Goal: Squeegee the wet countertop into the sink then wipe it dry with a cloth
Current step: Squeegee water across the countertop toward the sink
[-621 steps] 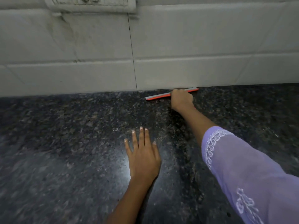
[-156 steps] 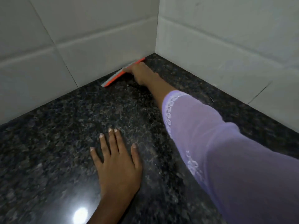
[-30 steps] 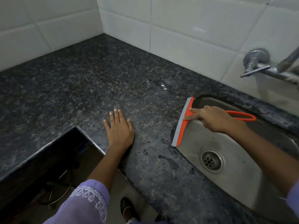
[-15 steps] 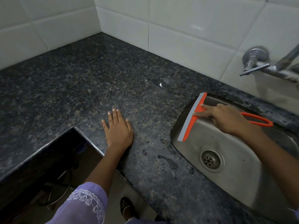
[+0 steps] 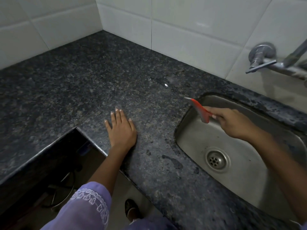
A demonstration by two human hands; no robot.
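Right hand [image 5: 232, 123] has its grip clamped on the squeegee [image 5: 200, 112] lifted over the sink [image 5: 191, 156], left hand [image 5: 121, 130] flat and spread on the surface [image 5: 83, 83], so I'd guess puddles [image 5: 172, 161] near the rim get missed.

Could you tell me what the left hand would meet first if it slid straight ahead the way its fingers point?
The left hand lies flat on the countertop, fingers pointing toward the back. Bare granite lies ahead, so it would probably first reach the tiled wall near the corner; depth is hard to judge.
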